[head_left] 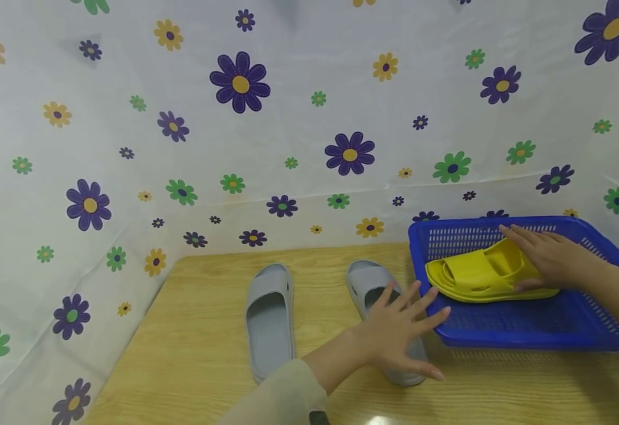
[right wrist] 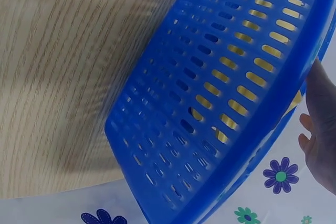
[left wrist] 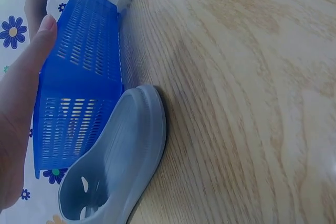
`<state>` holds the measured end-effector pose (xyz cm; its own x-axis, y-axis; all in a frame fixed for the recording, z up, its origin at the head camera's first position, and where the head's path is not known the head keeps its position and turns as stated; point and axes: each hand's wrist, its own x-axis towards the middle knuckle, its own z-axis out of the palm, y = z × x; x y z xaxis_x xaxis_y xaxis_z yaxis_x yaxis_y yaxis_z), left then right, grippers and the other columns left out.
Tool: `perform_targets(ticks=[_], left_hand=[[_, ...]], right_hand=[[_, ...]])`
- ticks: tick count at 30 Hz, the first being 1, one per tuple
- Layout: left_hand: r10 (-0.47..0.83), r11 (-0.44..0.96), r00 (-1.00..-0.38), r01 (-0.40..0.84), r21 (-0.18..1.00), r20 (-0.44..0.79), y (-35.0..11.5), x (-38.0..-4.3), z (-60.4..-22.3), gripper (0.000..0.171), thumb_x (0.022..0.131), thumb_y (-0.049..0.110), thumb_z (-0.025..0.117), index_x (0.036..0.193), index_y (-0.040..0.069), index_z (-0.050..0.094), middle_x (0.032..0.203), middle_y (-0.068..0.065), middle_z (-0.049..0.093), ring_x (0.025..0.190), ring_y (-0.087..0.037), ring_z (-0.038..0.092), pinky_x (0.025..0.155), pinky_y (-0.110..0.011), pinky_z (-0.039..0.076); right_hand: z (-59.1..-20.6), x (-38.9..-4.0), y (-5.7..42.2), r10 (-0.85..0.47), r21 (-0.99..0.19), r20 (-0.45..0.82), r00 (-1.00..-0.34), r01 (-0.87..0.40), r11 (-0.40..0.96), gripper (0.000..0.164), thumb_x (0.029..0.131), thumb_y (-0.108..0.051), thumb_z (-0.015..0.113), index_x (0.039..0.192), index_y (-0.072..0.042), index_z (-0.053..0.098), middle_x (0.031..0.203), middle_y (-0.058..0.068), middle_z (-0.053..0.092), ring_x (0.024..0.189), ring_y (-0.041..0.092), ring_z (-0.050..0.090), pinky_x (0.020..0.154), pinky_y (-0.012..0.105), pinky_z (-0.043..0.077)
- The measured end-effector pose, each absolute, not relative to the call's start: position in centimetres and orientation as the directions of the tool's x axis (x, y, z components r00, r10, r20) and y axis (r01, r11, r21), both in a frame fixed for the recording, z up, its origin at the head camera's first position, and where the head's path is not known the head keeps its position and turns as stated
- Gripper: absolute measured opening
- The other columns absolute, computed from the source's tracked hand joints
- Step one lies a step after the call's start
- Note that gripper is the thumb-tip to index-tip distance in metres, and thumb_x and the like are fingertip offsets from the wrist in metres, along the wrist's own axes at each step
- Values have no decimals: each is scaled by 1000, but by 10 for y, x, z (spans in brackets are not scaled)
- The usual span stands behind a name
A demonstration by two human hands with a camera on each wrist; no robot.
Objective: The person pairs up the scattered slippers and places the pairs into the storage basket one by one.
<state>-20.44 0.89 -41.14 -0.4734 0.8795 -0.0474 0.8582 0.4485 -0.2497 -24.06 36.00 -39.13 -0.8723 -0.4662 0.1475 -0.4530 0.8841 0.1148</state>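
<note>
My right hand [head_left: 545, 260] reaches into a blue slotted basket [head_left: 500, 339] and grips a yellow slipper [head_left: 474, 274] at its heel, fingers over the top and thumb at the near side. In the right wrist view the basket wall [right wrist: 210, 108] fills the frame, with yellow showing through the slots. My left hand [head_left: 402, 330] is spread open over the right one of two grey slippers [head_left: 364, 283], its fingertips close to the basket's left rim. The left wrist view shows that grey slipper [left wrist: 121, 156] against the basket [left wrist: 79, 77], below my palm. The other grey slipper [head_left: 269, 319] lies further left.
Everything sits on a light wooden table [head_left: 208, 354]. A white cloth with purple, green and yellow flowers [head_left: 288, 147] hangs behind and drapes past the table's left edge. The basket stands at the table's right side.
</note>
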Motion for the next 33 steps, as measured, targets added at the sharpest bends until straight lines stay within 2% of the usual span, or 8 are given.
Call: perform_targets(ticks=[9, 14, 19, 23, 33], left_hand=[[860, 496, -510, 846, -194, -27, -2, -211, -411, 103, 78, 80, 41, 150, 28, -12, 159, -3, -7, 145, -26, -11, 114, -58, 7], [849, 518, -528, 835, -185, -3, -7, -216, -410, 106, 77, 81, 42, 151, 27, -10, 159, -5, -4, 145, -25, -8, 113, -59, 7], [825, 554, -564, 814, -173, -12, -13, -220, -407, 110, 74, 83, 43, 152, 25, -10, 159, -5, -5, 145, -26, -8, 112, -61, 6], [804, 584, -595, 792, -179, -8, -19, -223, -404, 113, 71, 85, 44, 151, 26, -10, 159, -5, -4, 145, -27, -5, 111, -62, 6], [785, 609, -620, 768, -198, 12, -31, -230, -400, 111, 69, 85, 45, 152, 30, -5, 160, -6, 0, 146, -29, -2, 112, -63, 3]], right_hand=[[-385, -236, 355, -461, 53, 133, -877, -458, 887, 117, 70, -58, 74, 152, -11, 5, 140, 33, 36, 121, 53, 41, 99, 66, 31], [-381, -234, 350, -455, -21, 90, -886, -458, 889, 112, 73, -56, 72, 153, -21, 1, 147, 29, 29, 128, 53, 33, 102, 69, 22], [-378, -231, 344, -447, -70, 61, -892, -451, 890, 109, 76, -55, 69, 153, -28, -3, 153, 24, 20, 135, 51, 23, 107, 69, 7], [-377, -229, 339, -447, -73, 46, -893, -450, 890, 111, 75, -56, 69, 153, -27, -5, 155, 22, 17, 137, 49, 19, 109, 66, -2], [-377, -225, 329, -472, -104, 43, -881, -474, 875, 112, 75, -56, 69, 153, -22, -5, 156, 22, 9, 143, 42, 4, 110, 59, -14]])
